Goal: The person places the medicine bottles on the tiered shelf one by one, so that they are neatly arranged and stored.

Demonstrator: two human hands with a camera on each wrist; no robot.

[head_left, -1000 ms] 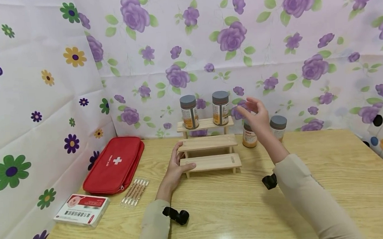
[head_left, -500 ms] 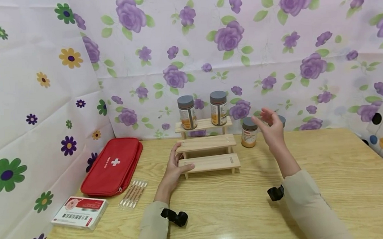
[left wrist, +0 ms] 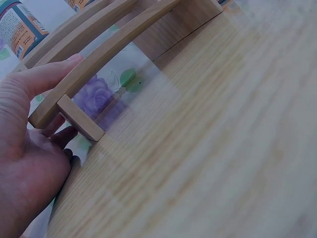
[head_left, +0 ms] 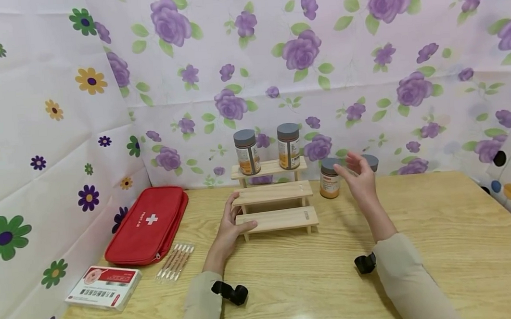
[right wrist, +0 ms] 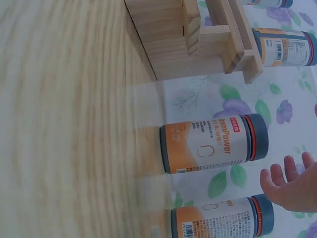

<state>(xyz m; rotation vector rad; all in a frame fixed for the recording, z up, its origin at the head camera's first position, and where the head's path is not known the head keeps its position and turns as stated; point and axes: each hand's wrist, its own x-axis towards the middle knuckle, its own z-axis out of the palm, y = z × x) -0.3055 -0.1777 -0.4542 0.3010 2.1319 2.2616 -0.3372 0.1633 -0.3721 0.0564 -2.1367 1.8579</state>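
My left hand (head_left: 228, 227) grips the left end of a three-step wooden rack (head_left: 280, 219), its thumb on the lowest step. On the top step stand two grey-capped bottles, one at the left (head_left: 247, 152) and one at the right (head_left: 288, 147). My right hand (head_left: 360, 179), holding nothing, hovers beside a third bottle (head_left: 329, 178) on the table; a fourth bottle (head_left: 370, 163) is partly hidden behind it. The right wrist view shows both table bottles (right wrist: 210, 143) upright with orange and white labels, and the fingers (right wrist: 278, 174) apart from them.
A red first aid pouch (head_left: 144, 228) lies at the left, with a pack of cotton swabs (head_left: 175, 262) beside it and a white and red box (head_left: 103, 288) in front. Floral cloth (head_left: 251, 82) hangs behind the wooden table (head_left: 314, 281).
My right hand has moved right and down, away from the rack, then slightly back toward the third bottle. My left hand keeps its grip on the rack.
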